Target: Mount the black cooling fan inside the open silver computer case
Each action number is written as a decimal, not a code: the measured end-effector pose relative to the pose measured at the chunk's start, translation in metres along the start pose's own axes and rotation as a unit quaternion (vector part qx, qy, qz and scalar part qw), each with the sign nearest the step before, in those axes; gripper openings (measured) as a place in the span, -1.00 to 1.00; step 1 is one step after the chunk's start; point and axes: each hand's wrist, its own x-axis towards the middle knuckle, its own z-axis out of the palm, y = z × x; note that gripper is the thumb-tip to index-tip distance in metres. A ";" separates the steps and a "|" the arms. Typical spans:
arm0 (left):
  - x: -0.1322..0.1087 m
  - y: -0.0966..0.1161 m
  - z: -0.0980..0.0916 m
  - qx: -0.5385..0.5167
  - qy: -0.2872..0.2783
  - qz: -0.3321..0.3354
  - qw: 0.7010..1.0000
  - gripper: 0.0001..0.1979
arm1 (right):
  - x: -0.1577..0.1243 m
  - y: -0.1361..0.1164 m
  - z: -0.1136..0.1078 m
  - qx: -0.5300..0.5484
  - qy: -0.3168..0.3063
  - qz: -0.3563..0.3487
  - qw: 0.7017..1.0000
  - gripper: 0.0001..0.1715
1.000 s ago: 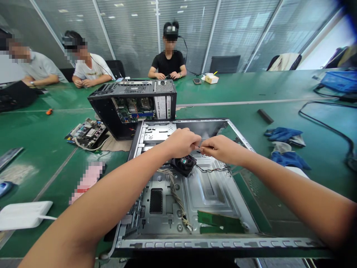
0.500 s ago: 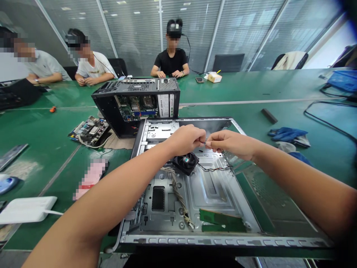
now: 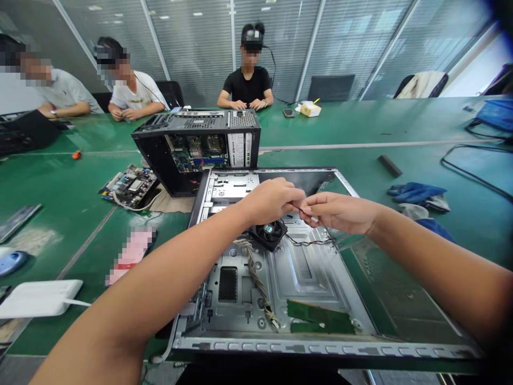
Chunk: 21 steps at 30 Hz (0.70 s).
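Over the open computer case (image 3: 310,264), my left hand (image 3: 274,200) and my right hand (image 3: 339,211) meet with pinched fingertips. Something thin and dark shows between them, too small to name. Just below my left hand is a black cooling fan (image 3: 269,233), tilted on the metal floor of the case. Its twisted wires (image 3: 306,243) run right. A bundle of beige cables (image 3: 258,280) ends in a connector near the front. Two green memory sticks (image 3: 320,315) lie inside by the front edge.
Behind stands another computer case (image 3: 196,123), its side open. Left of it lies a motherboard (image 3: 134,187). A white adapter (image 3: 40,297) and a pink packet (image 3: 134,254) are at left; blue gloves (image 3: 419,195) lie right. Several people sit across the green table (image 3: 360,125).
My hands have shifted slightly right and closer together, their fingertips now touching or overlapping. The fan and memory sticks stay in place inside the case.
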 end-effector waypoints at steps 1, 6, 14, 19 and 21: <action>0.000 0.000 0.000 -0.003 0.002 0.002 1.000 -0.88 | 0.000 0.001 -0.001 0.005 -0.001 0.000 1.000 -0.66; 0.000 0.001 -0.001 -0.010 -0.004 0.000 1.000 -0.87 | 0.000 0.004 -0.003 0.010 -0.002 0.011 1.000 -0.66; -0.002 0.002 0.000 -0.008 -0.015 -0.004 1.000 -0.89 | 0.000 0.004 0.001 -0.016 0.009 0.015 1.000 -0.59; -0.002 0.002 0.000 0.002 -0.015 -0.011 1.000 -0.87 | 0.001 0.005 0.003 -0.037 0.036 0.001 0.999 -0.58; -0.002 0.003 0.000 0.008 -0.025 -0.013 1.000 -0.85 | 0.001 0.005 0.003 -0.054 0.044 -0.008 0.998 -0.60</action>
